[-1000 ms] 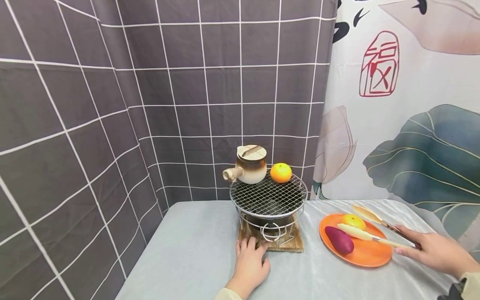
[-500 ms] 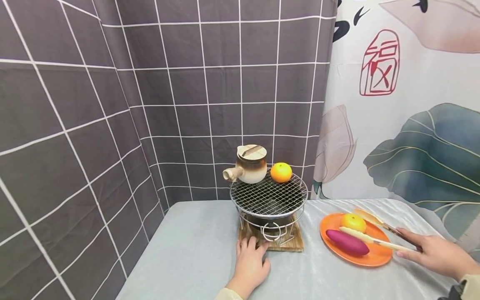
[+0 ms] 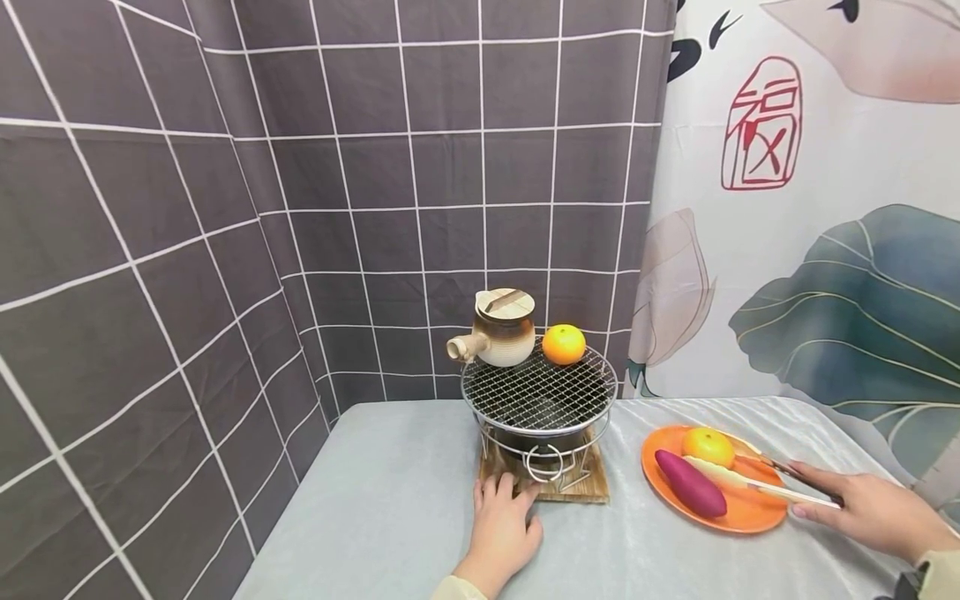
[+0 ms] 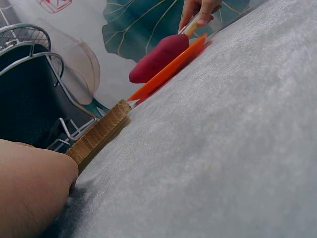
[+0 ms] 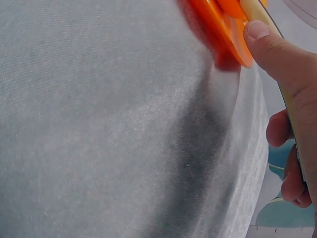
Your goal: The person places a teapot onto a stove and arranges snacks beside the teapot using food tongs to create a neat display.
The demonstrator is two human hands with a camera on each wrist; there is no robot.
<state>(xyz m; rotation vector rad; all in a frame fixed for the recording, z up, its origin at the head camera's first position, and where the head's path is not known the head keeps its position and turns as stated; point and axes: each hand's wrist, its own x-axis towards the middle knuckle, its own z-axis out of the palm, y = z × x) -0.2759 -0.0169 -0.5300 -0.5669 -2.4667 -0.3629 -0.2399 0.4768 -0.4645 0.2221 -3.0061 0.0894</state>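
Observation:
My right hand grips a pair of tongs, their cream tips reaching over an orange plate. One tip passes behind a mandarin on the plate, the other in front of it. A purple sweet potato lies slanted in front of the nearer tip, and shows from the side in the left wrist view. My left hand rests with extended fingers at the front edge of a wooden board under a round grill stove. The right wrist view shows the thumb pressed along the tongs.
On the wire rack of the stove stand a clay pot with a side handle and wooden lid, and another mandarin. A wire loop juts from the stove's front. Curtains hang close behind the grey-clothed table.
The tongs have come lower and nearer around the plate's mandarin. The sweet potato rolled to a flatter angle, then swung back to a slant. My left hand stays at the board.

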